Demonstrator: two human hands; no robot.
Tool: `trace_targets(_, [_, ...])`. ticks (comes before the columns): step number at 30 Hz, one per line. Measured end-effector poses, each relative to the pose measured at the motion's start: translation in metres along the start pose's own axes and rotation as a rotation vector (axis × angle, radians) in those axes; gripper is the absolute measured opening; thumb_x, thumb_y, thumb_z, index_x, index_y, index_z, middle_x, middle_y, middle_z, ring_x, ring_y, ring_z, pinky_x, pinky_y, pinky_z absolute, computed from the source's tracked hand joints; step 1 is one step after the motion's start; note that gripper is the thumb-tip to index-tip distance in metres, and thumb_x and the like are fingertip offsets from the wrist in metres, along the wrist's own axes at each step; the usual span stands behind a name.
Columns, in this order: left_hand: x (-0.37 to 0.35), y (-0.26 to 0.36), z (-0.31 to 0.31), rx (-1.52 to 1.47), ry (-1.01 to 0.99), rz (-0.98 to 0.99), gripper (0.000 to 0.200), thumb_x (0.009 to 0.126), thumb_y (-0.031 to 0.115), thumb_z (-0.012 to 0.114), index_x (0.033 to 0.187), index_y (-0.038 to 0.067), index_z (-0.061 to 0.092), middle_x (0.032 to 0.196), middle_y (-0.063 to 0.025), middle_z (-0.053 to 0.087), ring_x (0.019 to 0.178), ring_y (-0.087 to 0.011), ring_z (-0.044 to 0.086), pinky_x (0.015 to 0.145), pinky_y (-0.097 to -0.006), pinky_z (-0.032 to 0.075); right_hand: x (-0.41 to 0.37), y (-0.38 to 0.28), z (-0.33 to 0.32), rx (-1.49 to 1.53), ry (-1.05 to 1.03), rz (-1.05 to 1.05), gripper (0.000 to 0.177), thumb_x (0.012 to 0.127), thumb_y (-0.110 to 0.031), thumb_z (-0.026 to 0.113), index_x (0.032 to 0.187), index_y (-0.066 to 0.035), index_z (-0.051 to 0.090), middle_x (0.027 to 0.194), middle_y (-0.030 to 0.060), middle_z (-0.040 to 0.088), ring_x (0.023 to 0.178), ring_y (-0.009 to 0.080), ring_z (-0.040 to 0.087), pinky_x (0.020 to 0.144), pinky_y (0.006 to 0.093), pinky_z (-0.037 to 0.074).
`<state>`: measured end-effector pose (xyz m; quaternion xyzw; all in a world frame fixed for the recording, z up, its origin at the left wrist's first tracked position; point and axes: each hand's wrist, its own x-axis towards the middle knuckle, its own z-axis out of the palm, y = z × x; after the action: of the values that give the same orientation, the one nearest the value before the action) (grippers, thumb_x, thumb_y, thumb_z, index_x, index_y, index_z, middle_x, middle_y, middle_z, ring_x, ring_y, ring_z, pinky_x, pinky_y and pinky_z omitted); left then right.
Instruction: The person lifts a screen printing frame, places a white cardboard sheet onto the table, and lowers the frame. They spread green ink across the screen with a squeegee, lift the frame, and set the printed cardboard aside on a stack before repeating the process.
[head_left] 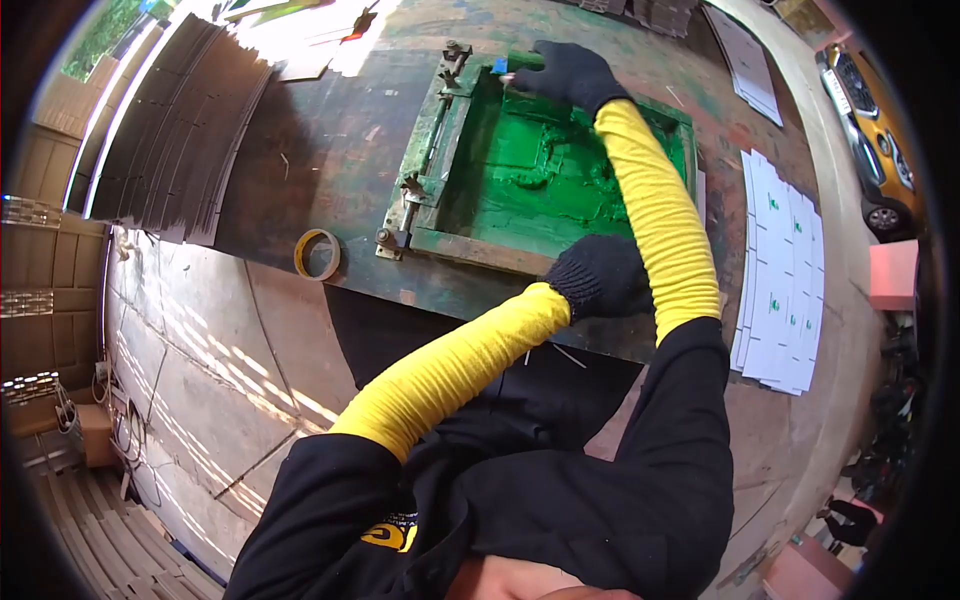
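A rectangular wooden frame (pixel 480 252) is lying on the dark wooden worktop (pixel 330 150), with black-gloved left fingers (pixel 625 278) at its near edge and black-gloved right fingers (pixel 540 82) at its far edge. Thick green paste (pixel 530 205) is sitting inside it. Left of the left fingers, a round yellow tape roll (pixel 301 260) is resting, and a brown cardboard stack (pixel 165 130) is standing farther out; right of them, white sheets (pixel 782 280) are lying.
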<state>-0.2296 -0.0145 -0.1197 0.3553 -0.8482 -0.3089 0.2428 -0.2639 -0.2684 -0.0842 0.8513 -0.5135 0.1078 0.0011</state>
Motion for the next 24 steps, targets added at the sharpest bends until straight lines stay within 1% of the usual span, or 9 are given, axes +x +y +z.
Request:
trace_targets(1, [-0.001, 0.0, 0.0, -0.005, 0.024, 0.011, 0.044, 0.081, 0.045, 0.075, 0.105, 0.008, 0.071, 0.101, -0.0202, 0.072, 0.094, -0.0419, 0.069, 0.078, -0.053, 0.056, -0.005, -0.009, -0.001, -0.001, 0.002, 0.012, 0.096, 0.075, -0.086, 0.063, 0.135, -0.011, 0.065, 0.118, 0.02, 0.073, 0.11, 0.0374, 0.07, 0.093, 0.048, 0.054])
trace_targets(4, [-0.002, 0.004, -0.006, 0.045, -0.049, -0.018, 0.046, 0.083, 0.048, 0.074, 0.104, 0.007, 0.07, 0.1, -0.0204, 0.071, 0.093, -0.0415, 0.069, 0.077, -0.053, 0.056, -0.02, -0.021, -0.002, -0.156, 0.166, -0.002, 0.086, 0.074, -0.086, 0.065, 0.115, -0.011, 0.072, 0.091, 0.0173, 0.075, 0.087, 0.0391, 0.073, 0.077, 0.0495, 0.057])
trace_targets(5, [-0.001, 0.005, -0.006, 0.068, -0.077, -0.04, 0.047, 0.084, 0.049, 0.073, 0.103, 0.007, 0.069, 0.1, -0.0205, 0.071, 0.093, -0.0413, 0.068, 0.077, -0.053, 0.055, -0.024, -0.012, -0.003, -0.164, 0.163, 0.008, 0.086, 0.074, -0.086, 0.065, 0.115, -0.011, 0.072, 0.091, 0.0173, 0.075, 0.087, 0.0391, 0.073, 0.077, 0.0495, 0.057])
trace_targets(8, [-0.004, 0.004, -0.004, 0.107, -0.058, -0.028, 0.049, 0.087, 0.053, 0.07, 0.1, 0.005, 0.068, 0.097, -0.0204, 0.069, 0.091, -0.0408, 0.068, 0.076, -0.0531, 0.055, -0.036, 0.019, -0.003, -0.081, 0.381, -0.117, 0.08, 0.071, -0.088, 0.065, 0.094, -0.012, 0.073, 0.076, 0.0155, 0.071, 0.073, 0.0393, 0.071, 0.065, 0.0503, 0.055])
trace_targets(13, [-0.006, 0.001, 0.002, 0.087, 0.038, -0.007, 0.054, 0.09, 0.058, 0.065, 0.094, 0.004, 0.065, 0.09, -0.0196, 0.067, 0.087, -0.0398, 0.068, 0.074, -0.0533, 0.054, -0.084, 0.085, -0.034, -0.183, 0.336, 0.011, 0.083, 0.068, -0.09, 0.065, 0.094, -0.012, 0.076, 0.076, 0.0171, 0.072, 0.071, 0.0372, 0.072, 0.063, 0.0479, 0.056])
trace_targets(17, [-0.002, 0.003, 0.001, 0.102, -0.015, -0.031, 0.056, 0.091, 0.06, 0.064, 0.094, 0.004, 0.065, 0.091, -0.0194, 0.067, 0.087, -0.0399, 0.067, 0.074, -0.0529, 0.054, -0.119, 0.115, -0.037, -0.319, 0.39, 0.036, 0.081, 0.07, -0.089, 0.066, 0.094, -0.012, 0.077, 0.074, 0.017, 0.071, 0.07, 0.0359, 0.072, 0.061, 0.0471, 0.055])
trace_targets(20, [-0.001, 0.003, 0.004, 0.106, 0.022, -0.01, 0.055, 0.091, 0.059, 0.065, 0.095, 0.005, 0.065, 0.09, -0.0193, 0.067, 0.087, -0.0396, 0.067, 0.074, -0.0527, 0.054, -0.126, 0.119, -0.019, -0.348, 0.552, -0.158, 0.077, 0.072, -0.087, 0.067, 0.09, -0.012, 0.076, 0.071, 0.0159, 0.071, 0.067, 0.035, 0.071, 0.06, 0.0459, 0.055])
trace_targets(21, [-0.005, 0.001, 0.005, 0.115, 0.036, -0.012, 0.054, 0.091, 0.059, 0.065, 0.095, 0.005, 0.065, 0.09, -0.0193, 0.067, 0.087, -0.0395, 0.067, 0.074, -0.0526, 0.054, -0.127, 0.117, -0.013, -0.34, 0.544, -0.151, 0.077, 0.072, -0.087, 0.067, 0.09, -0.012, 0.076, 0.071, 0.0159, 0.071, 0.067, 0.035, 0.071, 0.06, 0.0459, 0.055])
trace_targets(24, [-0.006, -0.004, 0.007, 0.1, 0.101, 0.017, 0.053, 0.09, 0.058, 0.065, 0.091, 0.005, 0.066, 0.085, -0.0193, 0.066, 0.083, -0.0391, 0.067, 0.072, -0.0521, 0.054, -0.131, 0.107, -0.025, -0.381, 0.425, -0.098, 0.061, 0.076, -0.074, 0.075, 0.08, -0.013, 0.072, 0.068, 0.0107, 0.067, 0.061, 0.0336, 0.068, 0.054, 0.0441, 0.05])
